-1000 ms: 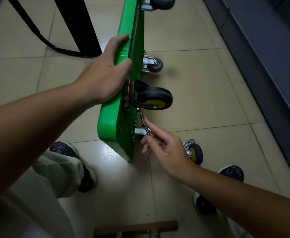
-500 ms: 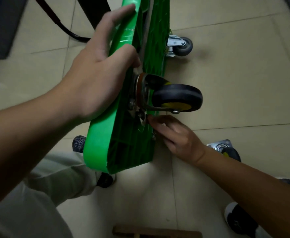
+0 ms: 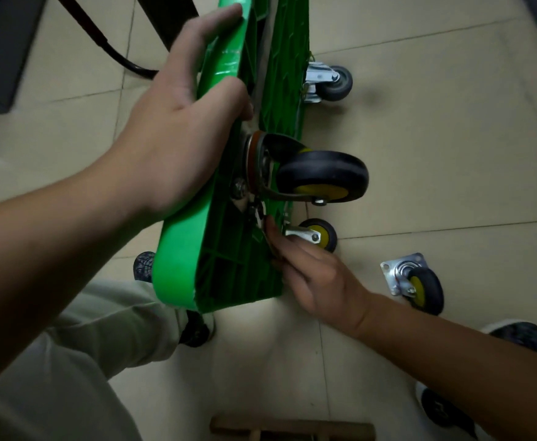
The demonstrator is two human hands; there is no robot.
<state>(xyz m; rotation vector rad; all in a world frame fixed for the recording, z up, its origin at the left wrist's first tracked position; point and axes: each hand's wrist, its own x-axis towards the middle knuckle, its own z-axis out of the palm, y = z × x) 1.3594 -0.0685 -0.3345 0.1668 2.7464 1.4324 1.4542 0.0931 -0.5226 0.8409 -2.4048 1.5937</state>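
The green cart (image 3: 181, 268) stands on its edge on the tiled floor (image 3: 436, 148), with its ribbed underside facing right. The left hand (image 3: 178, 135) grips its upper rim, fingers wrapped over the left face and thumb on the underside. The right hand (image 3: 318, 275) pinches a thin metal tool (image 3: 261, 219) at the base of the big black wheel (image 3: 323, 175). A loose wheel (image 3: 420, 286) lies on the floor, further right.

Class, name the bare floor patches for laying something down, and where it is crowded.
Bare tiles right of the black wheel, between the grey caster and the loose caster. Also between green platform and wooden bar. Crowded round the right hand and its tool.
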